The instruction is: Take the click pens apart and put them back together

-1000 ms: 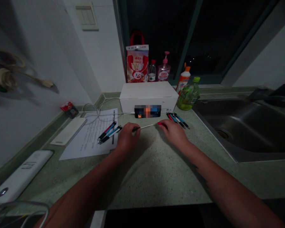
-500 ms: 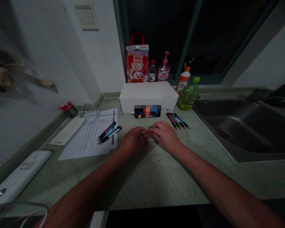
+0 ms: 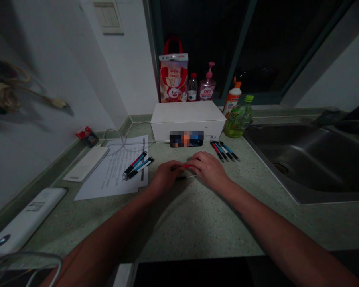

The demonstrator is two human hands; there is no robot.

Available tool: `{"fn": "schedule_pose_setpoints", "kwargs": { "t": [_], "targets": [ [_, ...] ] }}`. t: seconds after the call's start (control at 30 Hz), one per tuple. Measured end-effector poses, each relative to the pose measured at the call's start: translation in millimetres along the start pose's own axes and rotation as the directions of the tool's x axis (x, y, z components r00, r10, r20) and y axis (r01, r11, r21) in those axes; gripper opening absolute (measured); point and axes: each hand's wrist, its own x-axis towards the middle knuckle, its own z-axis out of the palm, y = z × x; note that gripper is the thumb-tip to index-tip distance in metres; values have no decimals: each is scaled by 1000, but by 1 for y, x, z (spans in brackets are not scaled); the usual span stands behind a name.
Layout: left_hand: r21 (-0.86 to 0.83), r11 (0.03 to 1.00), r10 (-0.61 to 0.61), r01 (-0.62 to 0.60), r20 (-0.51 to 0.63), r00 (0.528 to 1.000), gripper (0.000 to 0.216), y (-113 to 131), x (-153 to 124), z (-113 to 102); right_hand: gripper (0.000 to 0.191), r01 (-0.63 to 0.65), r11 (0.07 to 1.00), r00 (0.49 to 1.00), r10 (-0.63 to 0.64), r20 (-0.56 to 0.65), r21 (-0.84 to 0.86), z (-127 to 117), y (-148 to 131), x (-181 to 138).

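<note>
Both hands meet over the middle of the counter, in front of a phone. A red pen point(image 3: 186, 166) runs between them, mostly hidden by fingers. My left hand point(image 3: 166, 174) is closed around its dark left end. My right hand point(image 3: 208, 169) pinches the red part with thumb and fingertips. Just under the hands, a thin piece with a dark end and a pale shaft point(image 3: 191, 176) lies on the counter; whether it is a refill or a whole pen I cannot tell. Several pens point(image 3: 224, 151) lie side by side to the right, and more pens point(image 3: 137, 166) rest at the left.
The phone point(image 3: 194, 142) leans on a white box point(image 3: 187, 119), its cable running left. Printed sheets point(image 3: 107, 183), a white power bank point(image 3: 86, 163) and a long white device point(image 3: 32, 213) are at left. A green bottle point(image 3: 237, 123) stands beside the steel sink point(image 3: 317, 159).
My left fingers have closed in on the red pen's left end. More of the thin piece on the counter now shows, including its dark end.
</note>
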Motion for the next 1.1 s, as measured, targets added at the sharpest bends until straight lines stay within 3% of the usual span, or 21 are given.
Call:
{"fn": "schedule_pose_setpoints", "kwargs": {
  "t": [0.1,0.2,0.33,0.47,0.67,0.87,1.1],
  "targets": [
    [104,995,-7,8,-17,1000,12,-1,2,-2,19,-129,988,991,126,32,86,1,6,-2],
    [290,956,60,-52,-18,998,11,-5,3,0,19,-225,970,973,220,65,89,8,9,0],
    [469,872,145,-141,28,989,10,-9,6,2,20,-231,970,962,217,167,69,18,10,6],
    [495,856,156,-147,25,987,11,-10,8,2,22,-240,970,955,229,188,38,16,12,5],
    [520,841,151,-153,45,987,12,-9,9,4,11,-278,960,940,272,206,3,10,13,4],
    [538,828,174,-157,19,985,15,-6,4,-1,12,-235,972,949,227,219,13,16,3,12],
    [581,747,222,-324,241,945,10,5,-11,-6,16,-184,982,974,175,143,51,1,-1,4]
  ]
}}
